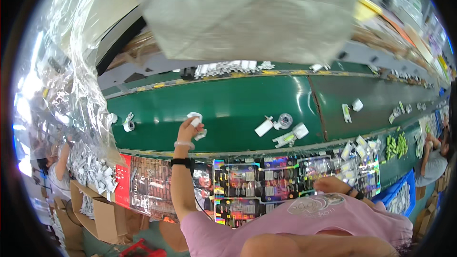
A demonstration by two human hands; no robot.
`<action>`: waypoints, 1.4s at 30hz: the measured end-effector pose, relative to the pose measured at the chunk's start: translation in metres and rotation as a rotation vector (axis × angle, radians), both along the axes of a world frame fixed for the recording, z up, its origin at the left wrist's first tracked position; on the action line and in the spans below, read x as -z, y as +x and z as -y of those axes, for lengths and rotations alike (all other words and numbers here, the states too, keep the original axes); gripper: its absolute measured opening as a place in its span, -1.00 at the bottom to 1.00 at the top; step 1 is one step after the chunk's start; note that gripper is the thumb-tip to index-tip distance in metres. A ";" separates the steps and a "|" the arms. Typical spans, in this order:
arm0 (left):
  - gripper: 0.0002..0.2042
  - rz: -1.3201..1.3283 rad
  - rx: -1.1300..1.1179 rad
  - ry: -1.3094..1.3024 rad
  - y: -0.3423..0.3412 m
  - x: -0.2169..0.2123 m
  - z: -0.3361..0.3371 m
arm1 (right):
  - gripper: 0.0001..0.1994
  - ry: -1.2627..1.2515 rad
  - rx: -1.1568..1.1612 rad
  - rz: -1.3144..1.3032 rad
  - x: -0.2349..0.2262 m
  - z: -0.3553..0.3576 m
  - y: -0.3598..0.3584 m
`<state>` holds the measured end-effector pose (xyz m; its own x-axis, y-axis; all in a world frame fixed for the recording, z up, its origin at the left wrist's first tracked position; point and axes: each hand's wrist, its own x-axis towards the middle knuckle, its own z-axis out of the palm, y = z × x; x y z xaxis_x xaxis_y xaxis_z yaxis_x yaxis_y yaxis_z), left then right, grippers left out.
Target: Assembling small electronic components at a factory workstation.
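My left hand (189, 129) reaches over the green conveyor belt (228, 100), its fingers closed round a small white plastic piece (194, 116). A pale, partly clear bit (201, 134) shows just under those fingers. My right hand (329, 184) is curled low in front of my chest, above shiny printed sheets (281, 176); what it holds, if anything, is hidden. Right of my left hand, a clear round piece (285, 121), a white block (263, 128) and a green-and-white flat piece (285, 139) lie on the belt. White pieces (350, 157) are heaped beyond my right hand.
More small parts (128, 123) lie along the belt. Bright green pieces (396, 145) sit at the right. A blue crate (400, 197) and an open cardboard box (102, 214) flank me. Clear plastic film (90, 66) hangs at left. Other people (433, 162) work at both sides.
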<state>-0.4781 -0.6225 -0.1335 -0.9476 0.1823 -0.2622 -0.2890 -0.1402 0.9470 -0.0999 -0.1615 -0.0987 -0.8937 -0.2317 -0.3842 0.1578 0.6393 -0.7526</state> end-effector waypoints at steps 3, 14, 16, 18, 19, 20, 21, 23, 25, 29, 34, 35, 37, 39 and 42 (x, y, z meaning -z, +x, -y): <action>-0.65 0.072 0.273 0.174 0.084 -0.054 -0.054 | -0.77 -0.043 0.062 -0.267 -0.041 0.026 -0.021; -0.52 0.278 1.224 0.138 0.287 -0.110 -0.260 | -0.60 -0.341 -0.169 -0.315 -0.066 0.000 -0.017; -0.55 0.350 1.293 0.064 0.300 -0.111 -0.282 | -0.67 -0.731 -0.208 0.081 -0.053 -0.020 0.005; -0.58 0.445 1.351 -0.068 0.307 -0.117 -0.300 | -0.72 -0.761 -0.129 0.044 -0.045 -0.030 0.029; -0.57 0.356 1.359 -0.042 0.317 -0.126 -0.316 | -0.73 -0.752 -0.061 0.005 -0.045 -0.044 0.041; -0.55 0.274 1.389 -0.129 0.318 -0.108 -0.320 | -0.72 -0.818 -0.037 -0.063 -0.031 -0.049 0.047; -0.57 0.266 1.400 -0.122 0.320 -0.101 -0.317 | -0.70 -0.719 -0.063 -0.119 -0.026 -0.051 0.047; -0.48 0.187 1.343 -0.167 0.326 -0.095 -0.312 | -0.71 -0.640 -0.070 -0.233 -0.020 -0.049 0.046; -0.35 0.095 1.298 -0.131 0.324 -0.085 -0.303 | -0.73 -0.645 -0.030 -0.171 -0.025 -0.059 0.053; -0.29 0.084 1.264 -0.205 0.324 -0.095 -0.321 | -0.73 -0.692 0.024 -0.070 -0.022 -0.077 0.068; -0.12 -0.072 1.457 -0.264 0.301 -0.080 -0.329 | -0.59 -0.782 -0.076 -0.346 -0.004 -0.065 0.061; -0.13 -0.050 1.443 -0.245 0.299 -0.081 -0.330 | -0.48 -0.648 -0.125 -0.396 -0.001 -0.064 0.054; -0.14 0.000 1.406 -0.206 0.295 -0.084 -0.330 | -0.46 -0.636 -0.099 -0.350 -0.002 -0.055 0.043; -0.15 0.053 1.361 -0.169 0.293 -0.088 -0.326 | -0.60 -0.618 -0.032 -0.328 -0.009 -0.046 0.040; -0.17 0.131 1.304 -0.114 0.293 -0.098 -0.324 | -0.77 -0.711 -0.187 -0.312 -0.027 -0.042 0.033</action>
<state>-0.1853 -0.2987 -0.0358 -0.0601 0.9087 -0.4131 -0.2403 0.3885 0.8896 -0.0674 -0.1194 -0.0719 -0.8577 -0.4839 0.1735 -0.1897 -0.0158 -0.9817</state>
